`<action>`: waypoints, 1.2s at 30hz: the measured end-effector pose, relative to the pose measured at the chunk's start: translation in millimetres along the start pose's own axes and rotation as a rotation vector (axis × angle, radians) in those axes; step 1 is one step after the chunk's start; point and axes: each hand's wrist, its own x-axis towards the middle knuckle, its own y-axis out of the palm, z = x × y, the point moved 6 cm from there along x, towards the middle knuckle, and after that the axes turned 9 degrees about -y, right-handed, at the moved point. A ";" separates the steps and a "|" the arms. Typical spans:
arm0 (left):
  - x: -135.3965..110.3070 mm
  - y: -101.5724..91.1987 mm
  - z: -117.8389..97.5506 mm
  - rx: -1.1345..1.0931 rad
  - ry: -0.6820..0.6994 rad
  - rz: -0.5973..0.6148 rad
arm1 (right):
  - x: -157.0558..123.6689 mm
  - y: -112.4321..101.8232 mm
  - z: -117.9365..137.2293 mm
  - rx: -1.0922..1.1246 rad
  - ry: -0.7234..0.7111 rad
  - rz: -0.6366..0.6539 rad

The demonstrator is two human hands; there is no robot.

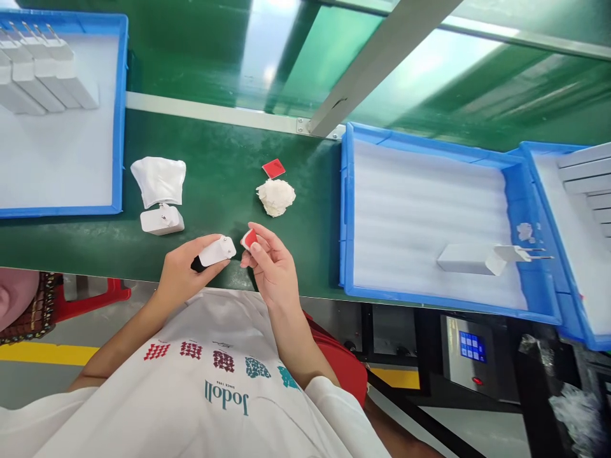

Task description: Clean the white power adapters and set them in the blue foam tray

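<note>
My left hand (184, 270) is closed round a white plug adapter (217, 251), with something black showing under its near end. My right hand (270, 264) pinches a small red-and-white tab (248, 239) right beside the adapter's tip. Both hands hover over the near edge of the green table (219, 146). Just beyond them lie a second white adapter (161, 220), a folded white cloth (158, 180), a crumpled white wad (275, 196) and a small red square (273, 168).
A blue tray (120, 114) at the left holds several white adapters (42, 79) on foam. To the right, a blue foam-lined tray (344, 210) holds one adapter (470, 259); another tray (548, 191) beside it holds more. A metal bar (377, 63) crosses above. A control box (470, 348) sits below.
</note>
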 end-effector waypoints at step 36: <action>0.6 0.9 0.3 -0.063 -0.011 0.078 | -2.8 28.7 21.6 -0.684 -0.539 0.035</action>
